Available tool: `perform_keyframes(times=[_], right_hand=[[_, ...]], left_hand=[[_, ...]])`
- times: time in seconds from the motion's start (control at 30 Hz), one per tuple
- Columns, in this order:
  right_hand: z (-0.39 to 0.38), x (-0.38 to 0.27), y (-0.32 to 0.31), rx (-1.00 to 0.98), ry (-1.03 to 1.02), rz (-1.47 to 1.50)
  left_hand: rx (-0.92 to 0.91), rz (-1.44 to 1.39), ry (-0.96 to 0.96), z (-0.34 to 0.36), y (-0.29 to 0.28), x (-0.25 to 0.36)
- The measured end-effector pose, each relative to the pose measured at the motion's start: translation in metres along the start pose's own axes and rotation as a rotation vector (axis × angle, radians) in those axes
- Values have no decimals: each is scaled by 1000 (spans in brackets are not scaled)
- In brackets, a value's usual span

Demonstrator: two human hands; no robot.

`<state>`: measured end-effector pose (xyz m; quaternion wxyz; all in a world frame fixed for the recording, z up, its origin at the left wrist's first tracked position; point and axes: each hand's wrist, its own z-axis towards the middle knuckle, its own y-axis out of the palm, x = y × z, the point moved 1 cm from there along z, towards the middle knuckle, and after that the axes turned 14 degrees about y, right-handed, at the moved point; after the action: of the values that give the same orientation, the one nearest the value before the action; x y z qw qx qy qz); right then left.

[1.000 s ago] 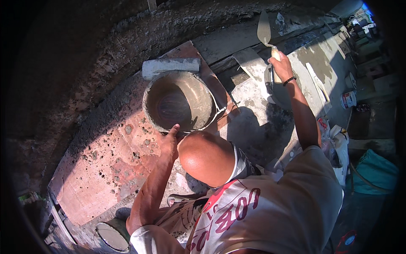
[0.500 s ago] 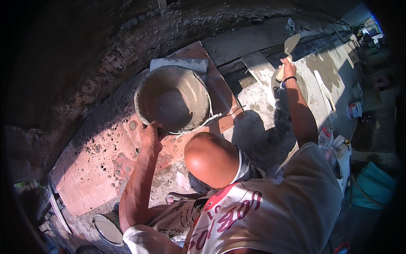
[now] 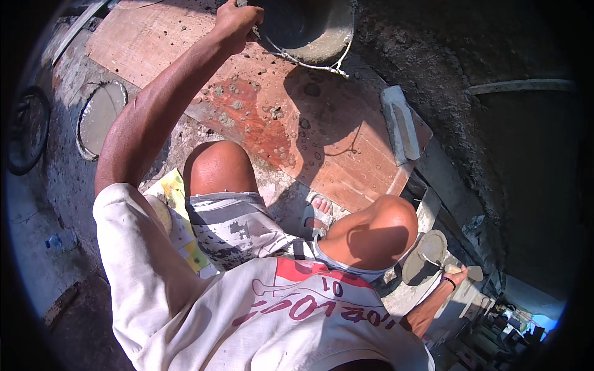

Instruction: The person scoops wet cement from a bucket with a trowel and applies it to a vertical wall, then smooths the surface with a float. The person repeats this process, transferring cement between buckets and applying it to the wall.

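Note:
I crouch over a mortar-spattered reddish board [image 3: 291, 130]. My left hand [image 3: 238, 21] reaches to the top of the view and is closed on the rim of a grey metal bucket [image 3: 312, 31] with a wire handle. The bucket's inside is coated with wet mortar. My right hand [image 3: 455, 275] is low at the right, beside my right knee. It grips a trowel [image 3: 427, 253] whose flat blade carries grey mortar. My sandalled foot [image 3: 318, 213] rests on the ground between my knees.
A grey rectangular float [image 3: 401, 130] lies on the board's right edge. A round pan of grey slurry [image 3: 99, 114] sits at the left, with a dark round object [image 3: 25, 130] beyond it. A yellow sheet [image 3: 179, 216] lies under my left leg. A rough rendered wall [image 3: 470, 55] rises at the right.
The view has swung round, so the bucket now sits at the top. My left hand went from beside the bucket onto its rim. My right hand brought the trowel down from the wall.

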<state>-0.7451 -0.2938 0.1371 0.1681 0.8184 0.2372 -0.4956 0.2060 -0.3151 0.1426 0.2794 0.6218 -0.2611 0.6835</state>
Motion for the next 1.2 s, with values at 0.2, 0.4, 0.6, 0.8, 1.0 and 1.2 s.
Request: perform_keyframes(times=[0.2,0.4,0.6,0.8,1.0,1.2], right_hand=[[-57,-9,74,-330,-33,-161],[-183,-4,190,-678,-23,-302],[-301,45,334,-1364,230,-355],[-410,123,470,-1647,159,-652],[-527,226,544,-1795,320,-876],[-617,317,543,-1880,476,-953]], left_hand=[[309,109,-141,33,-129,-23],[404,-76,-28,27,-205,8],[315,-203,119,2,-216,71],[575,-133,125,-68,-263,126],[673,-110,134,-164,-289,181],[889,-54,-2,-238,-293,194]])
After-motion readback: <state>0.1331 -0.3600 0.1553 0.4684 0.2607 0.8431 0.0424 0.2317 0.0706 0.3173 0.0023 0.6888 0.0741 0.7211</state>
